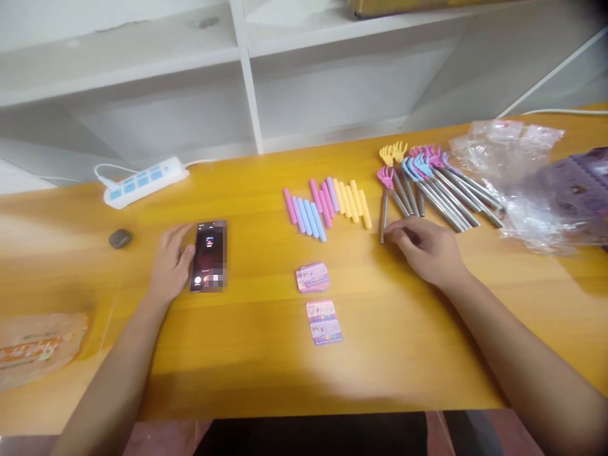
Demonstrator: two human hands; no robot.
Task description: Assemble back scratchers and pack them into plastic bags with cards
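Note:
My left hand (pixel 171 265) rests on the table with its fingers stretched out, beside the left edge of a phone (pixel 202 256) with a lit dark screen. My right hand (pixel 425 248) is curled, its fingertips at the lower end of a back scratcher (pixel 384 206) with a pink claw head and metal rod. This one lies slightly apart from a pile of similar back scratchers (pixel 444 190) with yellow, pink, blue and purple heads. Left of them lie several coloured tubes (pixel 327 206) in pink, purple, blue and yellow. Nearer me are a small stack of printed cards (pixel 312 277) and a single card (pixel 323 323).
A white power strip (pixel 146 182) with a cable sits at the back left. In front of it is a small dark case (pixel 120 239). Clear plastic bags (pixel 513 171) are heaped at the right. A printed plastic bag (pixel 40 348) lies at the left. White shelving (pixel 247 76) borders the back.

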